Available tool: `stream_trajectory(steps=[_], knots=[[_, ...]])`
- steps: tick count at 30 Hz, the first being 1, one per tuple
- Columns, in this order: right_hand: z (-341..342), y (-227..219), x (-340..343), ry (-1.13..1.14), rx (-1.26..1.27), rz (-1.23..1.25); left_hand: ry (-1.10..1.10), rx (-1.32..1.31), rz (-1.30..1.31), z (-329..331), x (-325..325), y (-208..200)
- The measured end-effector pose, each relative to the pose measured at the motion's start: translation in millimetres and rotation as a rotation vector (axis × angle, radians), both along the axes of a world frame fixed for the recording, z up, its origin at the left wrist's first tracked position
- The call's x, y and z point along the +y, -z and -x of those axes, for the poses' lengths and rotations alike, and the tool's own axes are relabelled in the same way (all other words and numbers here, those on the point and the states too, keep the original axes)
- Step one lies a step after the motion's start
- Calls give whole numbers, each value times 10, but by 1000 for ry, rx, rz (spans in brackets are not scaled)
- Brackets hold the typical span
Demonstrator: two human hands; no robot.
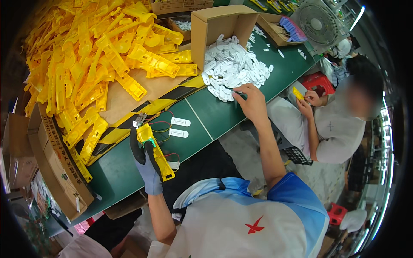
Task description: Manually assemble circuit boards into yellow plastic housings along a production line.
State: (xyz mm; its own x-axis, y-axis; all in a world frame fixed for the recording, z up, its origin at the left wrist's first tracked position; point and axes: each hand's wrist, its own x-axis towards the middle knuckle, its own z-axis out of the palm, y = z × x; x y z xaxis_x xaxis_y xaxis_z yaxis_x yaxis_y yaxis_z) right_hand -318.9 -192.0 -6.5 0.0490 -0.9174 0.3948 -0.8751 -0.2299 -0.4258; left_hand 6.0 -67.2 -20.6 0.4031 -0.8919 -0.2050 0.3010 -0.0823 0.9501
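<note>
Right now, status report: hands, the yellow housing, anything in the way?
Left gloved fingers gripping yellow housing. Right bare fingers at edge of white pile; grip unclear. Possibly in the way: two wired white pieces beside the housing.

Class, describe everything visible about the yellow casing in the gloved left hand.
Gripped by the gloved left hand, the yellow casing is long and narrow, apparently moulded plastic. It slants, lower end rightward, at the edge of the green table. Something green shows in its upper half; thin wires run nearby.

A grey fan [317, 25] stands well apart from a red stool [337, 213]
</note>
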Motion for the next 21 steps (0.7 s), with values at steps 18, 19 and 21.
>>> stream_trajectory(steps=[18,19,21], knots=[[-934,22,302,-146,-721,-32,27,155,55,-53,102,163],[-1062,103,361,-263,-748,-101,42,229,36,-33,81,96],[-1416,66,515,-597,-996,-415,-14,192,135,-23,63,127]])
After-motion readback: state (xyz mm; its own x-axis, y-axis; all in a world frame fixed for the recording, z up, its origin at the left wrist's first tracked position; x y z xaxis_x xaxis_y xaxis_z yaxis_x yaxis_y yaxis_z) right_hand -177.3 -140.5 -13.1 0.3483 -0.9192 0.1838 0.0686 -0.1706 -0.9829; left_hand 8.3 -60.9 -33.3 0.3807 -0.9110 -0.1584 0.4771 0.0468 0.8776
